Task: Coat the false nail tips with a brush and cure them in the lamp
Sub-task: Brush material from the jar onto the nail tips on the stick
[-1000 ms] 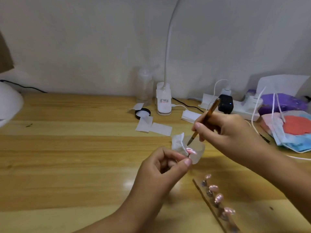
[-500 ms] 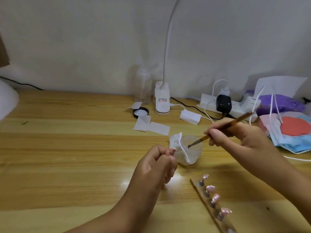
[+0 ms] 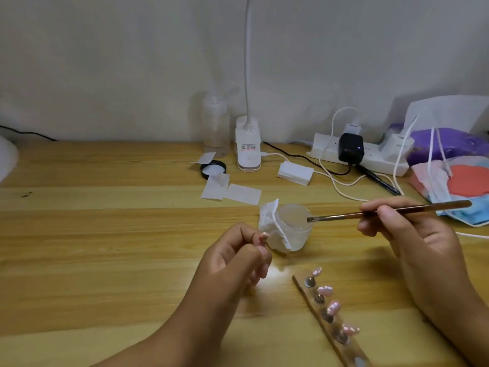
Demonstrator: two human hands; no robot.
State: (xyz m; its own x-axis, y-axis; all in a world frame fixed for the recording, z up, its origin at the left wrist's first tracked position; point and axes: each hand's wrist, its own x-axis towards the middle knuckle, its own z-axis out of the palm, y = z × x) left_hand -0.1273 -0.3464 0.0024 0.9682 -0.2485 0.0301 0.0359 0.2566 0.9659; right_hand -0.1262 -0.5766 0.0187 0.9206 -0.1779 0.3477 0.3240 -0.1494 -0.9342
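Observation:
My right hand (image 3: 404, 229) pinches a thin brown brush (image 3: 383, 211) held almost level, with its tip dipped over the rim of a small frosted glass cup (image 3: 293, 231). A white wipe (image 3: 271, 223) hangs over the cup's left side. My left hand (image 3: 235, 258) is curled in front of the cup and holds a pink false nail tip (image 3: 263, 238) between thumb and fingers. Several pink nail tips (image 3: 325, 290) stand on metal pegs on a clear holder strip (image 3: 333, 337) at the lower right.
A white clip lamp (image 3: 248, 147) stands at the back with a clear bottle (image 3: 215, 128) beside it. Near them lie a black lid (image 3: 213, 169) and white wipes (image 3: 232, 190). A power strip (image 3: 365, 154), cables and face masks (image 3: 460, 192) fill the right. A white lamp edge (image 3: 6, 157) shows at far left.
My right hand swung the brush from upright over the nail tip down to level, with its tip into the cup. My left hand drew back and curled round the nail tip.

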